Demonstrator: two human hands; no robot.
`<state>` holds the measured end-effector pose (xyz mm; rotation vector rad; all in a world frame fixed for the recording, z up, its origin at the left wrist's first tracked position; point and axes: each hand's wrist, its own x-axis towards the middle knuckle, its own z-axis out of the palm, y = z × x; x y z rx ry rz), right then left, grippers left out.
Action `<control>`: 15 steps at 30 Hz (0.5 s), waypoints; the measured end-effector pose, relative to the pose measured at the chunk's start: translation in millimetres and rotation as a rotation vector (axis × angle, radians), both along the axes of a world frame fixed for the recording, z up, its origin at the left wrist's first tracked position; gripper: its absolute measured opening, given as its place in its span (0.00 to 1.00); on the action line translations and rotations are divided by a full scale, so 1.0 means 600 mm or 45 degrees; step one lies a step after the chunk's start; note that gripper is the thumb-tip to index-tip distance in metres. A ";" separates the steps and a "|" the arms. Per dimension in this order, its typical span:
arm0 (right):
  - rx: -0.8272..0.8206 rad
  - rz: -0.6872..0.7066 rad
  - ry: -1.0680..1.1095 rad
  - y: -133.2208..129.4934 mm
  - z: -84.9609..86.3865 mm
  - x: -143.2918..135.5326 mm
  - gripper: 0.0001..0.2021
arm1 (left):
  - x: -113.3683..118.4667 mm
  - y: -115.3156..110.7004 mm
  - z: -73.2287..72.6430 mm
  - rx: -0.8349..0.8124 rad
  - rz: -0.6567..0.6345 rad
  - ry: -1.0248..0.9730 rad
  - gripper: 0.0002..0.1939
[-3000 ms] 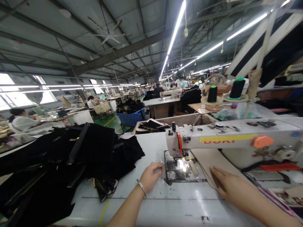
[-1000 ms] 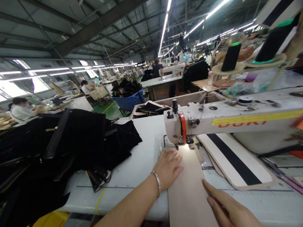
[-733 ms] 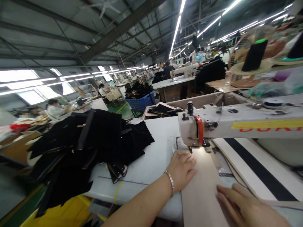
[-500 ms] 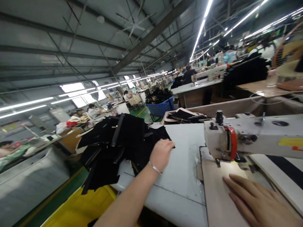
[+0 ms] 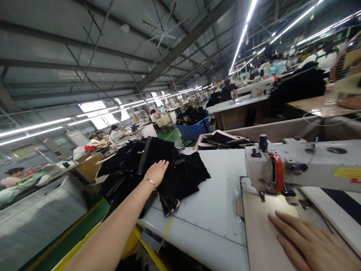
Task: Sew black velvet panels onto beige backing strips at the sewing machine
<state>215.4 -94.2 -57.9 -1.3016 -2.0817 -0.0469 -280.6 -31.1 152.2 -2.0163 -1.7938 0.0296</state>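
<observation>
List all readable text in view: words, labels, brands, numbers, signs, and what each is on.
None fully readable.
Sewing machine: red lettering below yellow tape, cut off by the frame; unreadable.
Table edge scale: ticks; any numbers too small.
Far-left wall sign: too blurred.

The left hand (image 5: pixel 157 174) covers part of the black pieces (image 5: pixel 186 173); its thumb is hidden, so whether it grips any cannot be told. The pile hides the worktop (image 5: pixel 220 180) beneath. The right hand (image 5: pixel 307 237) masks part of the beige panel (image 5: pixel 259 222), whose near end the bottom edge cuts off. The right edge crops the sewing machine (image 5: pixel 313 154), leaving its red lettering (image 5: pixel 355 181) unreadable, and the striped panel (image 5: pixel 320 203). Contents of the blue crate (image 5: pixel 194 130) are too small to count.
</observation>
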 end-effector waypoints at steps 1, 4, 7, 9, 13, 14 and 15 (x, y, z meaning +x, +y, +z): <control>-0.003 0.023 -0.087 -0.002 0.003 0.002 0.26 | 0.004 -0.006 0.014 0.042 -0.001 -0.011 0.24; 0.026 0.002 -0.235 -0.003 0.021 0.000 0.25 | 0.056 -0.047 0.032 0.190 -0.050 -0.048 0.22; -0.015 -0.028 -0.307 -0.001 0.053 -0.011 0.23 | 0.165 -0.116 -0.008 0.112 -0.296 -0.079 0.24; -0.034 -0.020 -0.341 0.001 0.072 -0.018 0.22 | 0.247 -0.161 -0.053 -0.274 -0.708 -0.162 0.23; -0.013 0.017 -0.296 0.000 0.088 -0.025 0.21 | 0.357 -0.161 -0.115 -0.683 -0.962 -0.509 0.19; -0.024 0.028 -0.296 -0.001 0.089 -0.025 0.21 | 0.371 -0.137 -0.123 -0.631 -0.919 -0.612 0.17; -0.037 0.035 -0.302 -0.003 0.090 -0.024 0.21 | 0.383 -0.106 -0.130 -0.540 -0.834 -0.706 0.16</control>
